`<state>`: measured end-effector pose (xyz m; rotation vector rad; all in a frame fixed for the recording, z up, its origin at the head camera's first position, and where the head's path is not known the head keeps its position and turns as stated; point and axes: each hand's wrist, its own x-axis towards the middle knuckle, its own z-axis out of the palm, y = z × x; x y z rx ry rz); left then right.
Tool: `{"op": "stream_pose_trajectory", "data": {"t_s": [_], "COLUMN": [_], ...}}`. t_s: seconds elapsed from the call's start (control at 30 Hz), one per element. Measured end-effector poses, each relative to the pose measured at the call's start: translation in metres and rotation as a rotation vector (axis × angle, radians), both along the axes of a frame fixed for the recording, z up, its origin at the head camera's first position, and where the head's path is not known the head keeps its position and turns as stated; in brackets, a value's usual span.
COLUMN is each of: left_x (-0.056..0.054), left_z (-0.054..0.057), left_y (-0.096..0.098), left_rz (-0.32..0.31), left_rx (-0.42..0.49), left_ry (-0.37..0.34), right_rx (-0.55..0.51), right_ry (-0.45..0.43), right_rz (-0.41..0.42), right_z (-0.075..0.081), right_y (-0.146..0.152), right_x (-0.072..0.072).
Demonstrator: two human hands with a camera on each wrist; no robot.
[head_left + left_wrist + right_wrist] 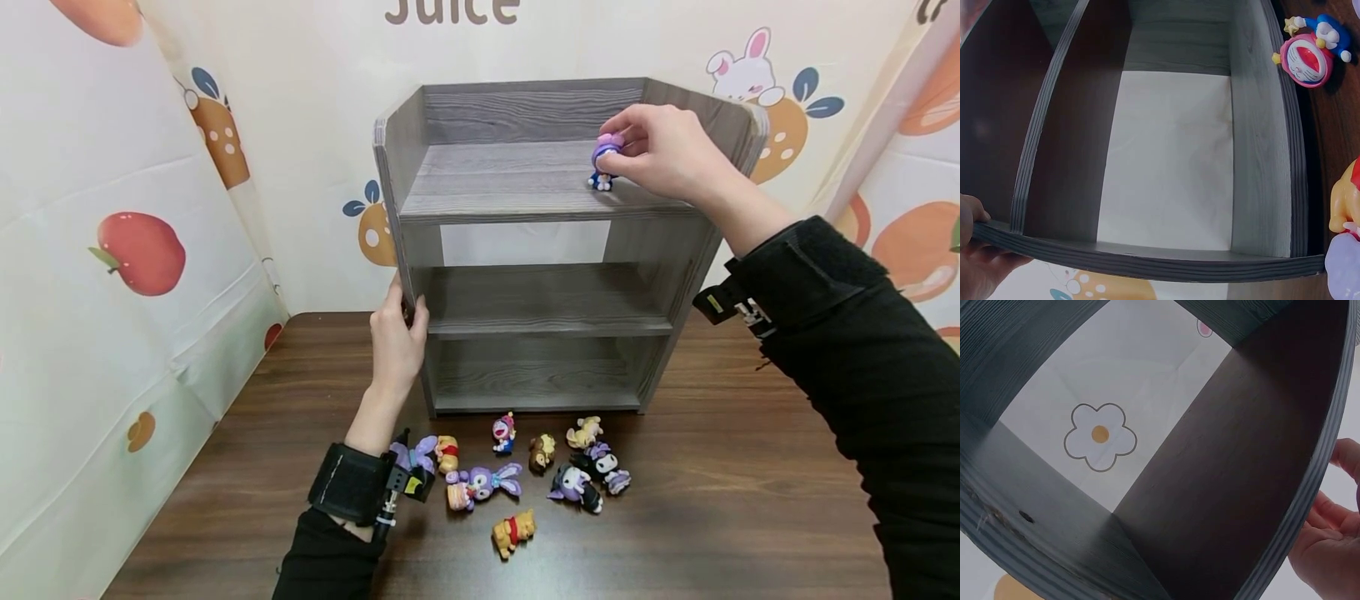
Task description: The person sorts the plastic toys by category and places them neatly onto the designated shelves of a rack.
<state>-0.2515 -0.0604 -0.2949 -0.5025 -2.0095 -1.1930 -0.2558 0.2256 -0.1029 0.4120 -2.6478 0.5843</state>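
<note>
A grey wood-grain shelf unit [487,300] with three levels stands upright on the table. My right hand [663,150] pinches a small figurine [602,180] with a purple and pink top and a blue lower body. The figurine is upright at the right part of the top shelf, its feet close over the board. In the right wrist view the fingers [1335,519] show beyond the shelf's edge, and the figurine is hidden. Lower down, my left hand [397,342] grips the unit's left side panel, thumb at the front edge; the left wrist view shows this hand [985,262] at the panel's edge.
Several figurines lie on the brown table [720,492] before the unit: a pink-and-blue one [503,433], a yellow bear in red [514,532], a purple long-eared one [486,482], and a black-and-purple one [576,487]. A printed cloth [322,125] hangs behind.
</note>
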Motion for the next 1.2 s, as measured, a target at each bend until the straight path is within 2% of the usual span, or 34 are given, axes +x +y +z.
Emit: {"op": "stream_pose_trajectory", "data": {"t_s": [0.2,0.47,0.57,0.73,0.9,1.1,1.2], "left_x": [0.0,-0.001,-0.001,-0.001,-0.001,-0.001,-0.001], "left_z": [-0.001,0.001,0.001,0.0,0.001,0.002,0.001], "left_y": [0.0,0.0,0.0,0.0,0.001,0.002,0.002], "left_rz": [-0.001,-0.001,-0.006,-0.006,-0.014,-0.012,-0.013], "left_rx": [-0.002,-0.007,-0.001,-0.001,0.006,0.002,0.003], "left_ry": [0.0,0.015,0.015,0.013,0.023,0.021,0.012], "right_rx": [-0.037,-0.076,-0.107,-0.108,-0.106,-0.143,-0.135], "right_ry": [0.001,0.097,0.122,0.248,0.426,0.528,0.587], "right_rz": [-0.012,-0.013,-0.04,-0.061,0.025,0.12,0.217], "right_z": [0.002,0.009,0.011,0.008,-0.002,-0.023,-0.036], "right_y": [-0.001,-0.003,-0.003,-0.002,-0.001,-0.002,-0.003], "right_x": [0.005,0.018,0.024,0.037,0.047,0.059,0.066]}}
